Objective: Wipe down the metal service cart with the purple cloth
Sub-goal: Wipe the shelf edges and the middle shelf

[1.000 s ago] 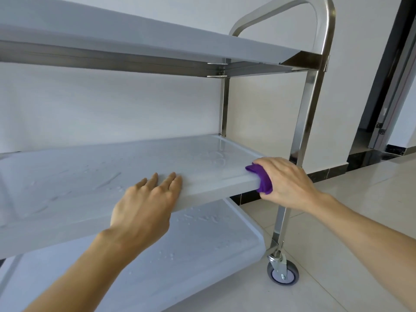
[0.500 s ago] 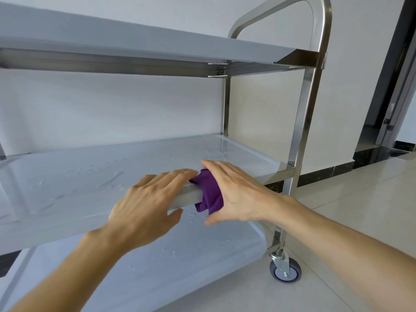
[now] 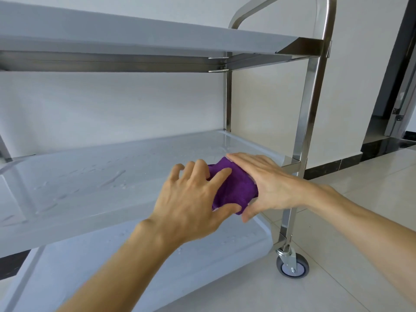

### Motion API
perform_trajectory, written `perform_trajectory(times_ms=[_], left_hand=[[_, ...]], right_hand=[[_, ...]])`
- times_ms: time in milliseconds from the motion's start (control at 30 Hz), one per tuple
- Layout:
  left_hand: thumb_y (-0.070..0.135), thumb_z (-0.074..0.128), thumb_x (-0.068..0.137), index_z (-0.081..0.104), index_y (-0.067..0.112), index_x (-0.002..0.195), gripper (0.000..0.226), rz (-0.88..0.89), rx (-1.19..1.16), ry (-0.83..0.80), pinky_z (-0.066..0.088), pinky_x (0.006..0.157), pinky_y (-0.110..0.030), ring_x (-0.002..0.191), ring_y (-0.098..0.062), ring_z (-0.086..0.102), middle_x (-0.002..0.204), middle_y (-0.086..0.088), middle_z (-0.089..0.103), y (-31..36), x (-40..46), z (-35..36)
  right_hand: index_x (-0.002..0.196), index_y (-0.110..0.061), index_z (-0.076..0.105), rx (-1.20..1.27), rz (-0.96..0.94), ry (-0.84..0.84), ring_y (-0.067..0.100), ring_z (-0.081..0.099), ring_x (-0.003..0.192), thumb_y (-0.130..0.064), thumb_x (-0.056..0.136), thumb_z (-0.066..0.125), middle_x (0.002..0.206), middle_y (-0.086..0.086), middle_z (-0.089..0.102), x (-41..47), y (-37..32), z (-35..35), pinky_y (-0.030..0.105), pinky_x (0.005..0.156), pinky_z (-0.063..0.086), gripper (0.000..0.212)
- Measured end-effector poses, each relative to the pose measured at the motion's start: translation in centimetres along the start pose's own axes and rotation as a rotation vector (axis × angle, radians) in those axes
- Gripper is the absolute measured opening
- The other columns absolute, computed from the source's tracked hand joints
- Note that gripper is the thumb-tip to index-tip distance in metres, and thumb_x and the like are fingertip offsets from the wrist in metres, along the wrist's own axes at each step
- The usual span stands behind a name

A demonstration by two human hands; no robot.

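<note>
The metal service cart [image 3: 311, 91] has three shelves; its wet middle shelf [image 3: 90, 181] fills the centre of the view. The bunched purple cloth [image 3: 234, 188] sits at that shelf's front edge, near the right end. My right hand [image 3: 267, 183] holds the cloth from the right, fingers over the top and thumb underneath. My left hand [image 3: 191, 199] grips the cloth from the left, with its thumb under it and fingers curled on its top. Much of the cloth is hidden between the two hands.
The top shelf [image 3: 135, 34] overhangs just above. Below is the bottom shelf [image 3: 157, 266], also wet. A caster wheel [image 3: 292, 264] stands on the tiled floor at the right. A white wall is behind the cart and a doorway [image 3: 396, 86] lies far right.
My right hand slid the cloth left along the shelf's front edge, from the right corner toward my left hand. My left hand lifted off the edge and took hold of the cloth.
</note>
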State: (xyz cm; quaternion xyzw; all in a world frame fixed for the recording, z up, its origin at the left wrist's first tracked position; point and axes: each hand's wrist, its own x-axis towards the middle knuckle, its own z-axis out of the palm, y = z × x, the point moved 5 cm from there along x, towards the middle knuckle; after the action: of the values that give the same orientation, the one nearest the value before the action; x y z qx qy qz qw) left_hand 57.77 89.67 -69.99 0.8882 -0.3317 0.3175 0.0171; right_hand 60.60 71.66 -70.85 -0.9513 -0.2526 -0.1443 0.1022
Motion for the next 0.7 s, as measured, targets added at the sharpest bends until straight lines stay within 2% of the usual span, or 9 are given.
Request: perform_trajectory(times_ms=[67,133,200,300,367,467,600,700], left_hand=[[0.08,0.038,0.077,0.05,0.025,0.131,0.078,-0.056,0.011,0.0,0.039,0.092,-0.036,0.096,-0.024,0.049,0.106,-0.002,0.048,0.7,1.1,0.8],[0.076,0.053,0.075,0.05,0.017,0.124,0.077,-0.056,-0.004,0.022,0.039,0.094,-0.033,0.102,-0.022,0.05,0.114,-0.001,0.047,1.9,2.1,1.7],[0.068,0.064,0.075,0.045,0.014,0.12,0.073,-0.061,-0.046,0.013,0.037,0.097,-0.03,0.105,-0.019,0.053,0.119,0.002,0.048,2.6,2.7,2.6],[0.053,0.065,0.08,0.04,0.019,0.127,0.063,-0.053,-0.012,0.013,0.037,0.095,-0.029,0.105,-0.019,0.055,0.12,0.004,0.052,2.6,2.6,3.1],[0.047,0.066,0.08,0.037,0.023,0.137,0.068,-0.027,0.061,-0.001,0.041,0.091,-0.03,0.103,-0.021,0.058,0.123,0.003,0.054,2.1,1.9,2.7],[0.038,0.076,0.068,0.037,0.029,0.149,0.091,-0.038,0.115,0.005,0.05,0.076,-0.032,0.087,-0.025,0.064,0.113,0.001,0.062,0.3,0.1,0.9],[0.04,0.081,0.057,0.056,0.022,0.137,0.086,-0.088,0.204,-0.028,0.052,0.062,-0.032,0.078,-0.025,0.068,0.111,0.001,0.067,-3.7,-4.1,-1.7],[0.039,0.079,0.054,0.057,0.016,0.133,0.085,-0.161,0.271,-0.047,0.054,0.063,-0.034,0.086,-0.027,0.069,0.116,0.001,0.066,-6.5,-7.4,-2.9]], right_hand=[[0.154,-0.03,0.013,-0.101,0.042,0.0,-0.028,0.0,0.13,-0.068,0.058,0.08,0.155,-0.02,0.021,-0.5,1.0,0.6,0.021,0.109,0.017,0.124],[0.149,-0.025,0.033,-0.18,0.034,0.148,-0.004,0.028,0.141,-0.051,0.073,0.076,0.152,-0.015,0.039,-0.8,1.3,1.1,0.028,0.112,0.023,0.092],[0.138,-0.021,0.051,-0.201,0.013,0.33,0.01,0.049,0.132,-0.024,0.079,0.073,0.139,-0.011,0.056,-1.0,1.0,1.4,0.034,0.109,0.031,0.063],[0.127,-0.015,0.062,-0.241,-0.003,0.43,0.015,0.06,0.121,-0.002,0.074,0.073,0.129,-0.006,0.065,-1.0,1.0,1.6,0.036,0.101,0.042,0.055],[0.126,-0.012,0.063,-0.287,-0.028,0.432,0.017,0.061,0.119,0.001,0.072,0.074,0.129,-0.003,0.066,-1.2,1.3,1.6,0.036,0.098,0.044,0.057],[0.126,-0.009,0.063,-0.321,-0.032,0.406,0.02,0.062,0.119,0.003,0.069,0.076,0.132,0.0,0.065,-1.3,1.5,1.6,0.039,0.098,0.047,0.06],[0.126,-0.007,0.063,-0.326,0.019,0.391,0.022,0.063,0.119,-0.003,0.072,0.074,0.133,0.002,0.064,-1.2,1.6,1.7,0.041,0.099,0.046,0.055],[0.128,-0.011,0.059,-0.35,0.11,0.333,0.023,0.055,0.127,-0.026,0.079,0.073,0.139,0.001,0.057,-0.5,0.1,1.9,0.047,0.105,0.039,0.054]])
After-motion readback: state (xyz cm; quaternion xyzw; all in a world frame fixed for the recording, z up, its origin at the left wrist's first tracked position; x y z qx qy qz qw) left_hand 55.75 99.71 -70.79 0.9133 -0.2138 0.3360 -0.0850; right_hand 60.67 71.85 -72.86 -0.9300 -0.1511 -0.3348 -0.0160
